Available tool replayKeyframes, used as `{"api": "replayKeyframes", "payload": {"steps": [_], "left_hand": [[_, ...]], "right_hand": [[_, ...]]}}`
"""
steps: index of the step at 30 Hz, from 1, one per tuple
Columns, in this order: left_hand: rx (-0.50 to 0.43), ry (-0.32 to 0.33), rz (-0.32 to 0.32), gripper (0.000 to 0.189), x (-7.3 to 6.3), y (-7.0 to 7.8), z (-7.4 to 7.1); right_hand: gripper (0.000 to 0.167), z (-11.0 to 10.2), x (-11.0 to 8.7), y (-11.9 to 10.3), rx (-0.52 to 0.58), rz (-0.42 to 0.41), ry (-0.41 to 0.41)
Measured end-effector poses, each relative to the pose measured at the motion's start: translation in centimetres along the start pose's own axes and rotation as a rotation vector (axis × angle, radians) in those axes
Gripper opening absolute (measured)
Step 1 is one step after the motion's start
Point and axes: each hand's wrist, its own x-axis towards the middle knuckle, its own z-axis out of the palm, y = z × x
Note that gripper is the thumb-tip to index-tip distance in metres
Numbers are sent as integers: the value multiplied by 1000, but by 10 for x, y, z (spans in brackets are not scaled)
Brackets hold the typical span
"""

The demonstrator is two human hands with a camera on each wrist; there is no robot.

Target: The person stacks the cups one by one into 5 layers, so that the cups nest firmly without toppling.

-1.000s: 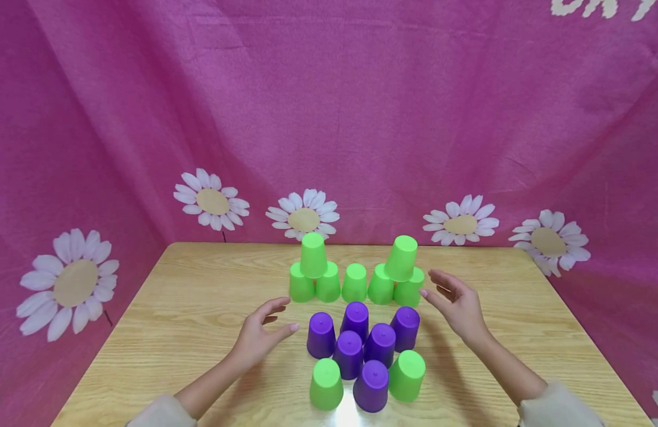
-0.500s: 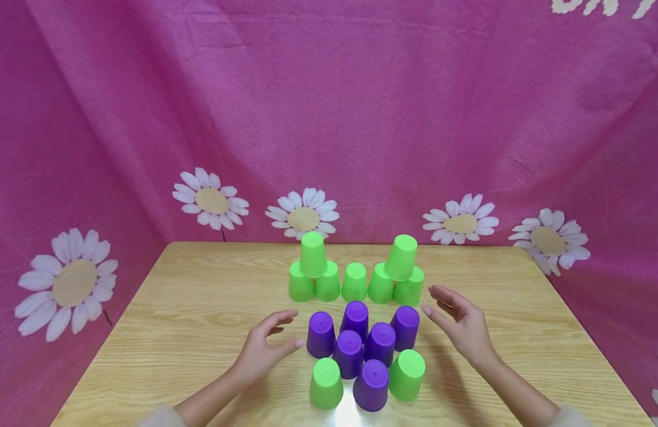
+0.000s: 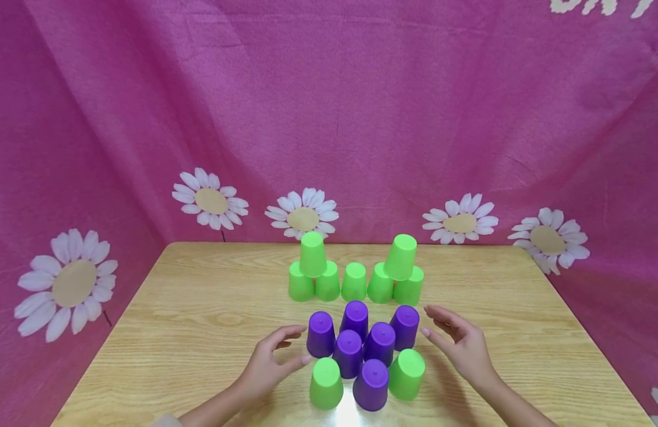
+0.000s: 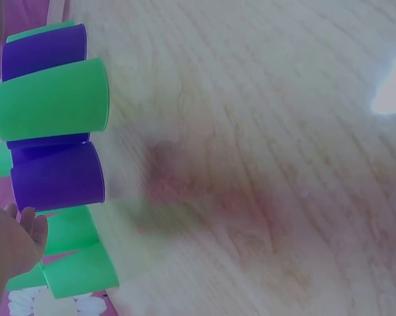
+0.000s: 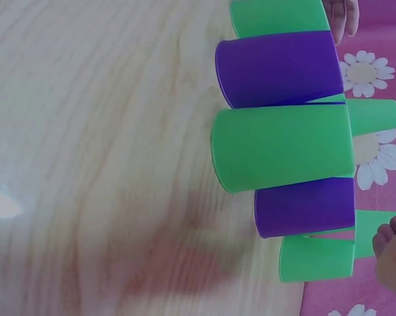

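Six purple cups (image 3: 371, 385) stand mouth-down on the wooden tabletop (image 3: 211, 308), low and centre in the frame, with two green cups (image 3: 326, 384) flanking the nearest one. Higher in the frame, a back row of five green cups (image 3: 354, 282) carries two more: an upper-left cup (image 3: 313, 255) across the left pair and an upper-right cup (image 3: 401, 257) across the right pair. The left hand (image 3: 267, 366), left of the group, holds nothing; its fingers bend slightly, thumb apart, just beside the leftmost purple cup (image 3: 320, 335). The right hand (image 3: 462, 350) mirrors it, equally unladen, near the rightmost purple cup (image 3: 405, 327). I cannot tell for certain whether any fingertip makes contact. They look like thin moulded plastic, so I'd expect cups that are light, fairly stiff, hard to break and a little slippery. Since they taper upward, a loose hold could slide off the top; better to set thumb and fingers on opposite sides, below the middle, with gentle pressure so the wall doesn't flex.
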Motion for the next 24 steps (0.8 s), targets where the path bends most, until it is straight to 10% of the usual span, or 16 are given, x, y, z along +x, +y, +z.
{"api": "replayKeyframes", "payload": {"steps": [24], "left_hand": [[-72,-149,73,52,-16,-13,21]], "right_hand": [[45,5,-44,20,16,1,-195]]}}
